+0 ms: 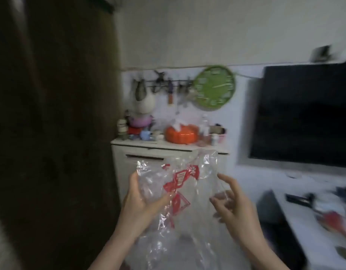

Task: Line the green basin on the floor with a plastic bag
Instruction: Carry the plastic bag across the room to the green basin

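Observation:
A clear plastic bag (pixel 189 193) with red print hangs in front of me, held up at chest height. My left hand (pixel 141 199) grips its left edge, thumb across the front. On the bag's right edge, my right hand (pixel 232 203) pinches the film between its fingertips. The bag's lower part droops down between my forearms. The green basin is out of view; the floor is not shown. The picture is blurred by motion.
A white cabinet (pixel 148 152) stands straight ahead with an orange container (pixel 181 136), toys and small jars on top. Above it hang a green clock (pixel 215 87) and a hook rail. A dark television (pixel 304 115) is at right, a dark curtain (pixel 51 123) at left, a white table (pixel 314 221) lower right.

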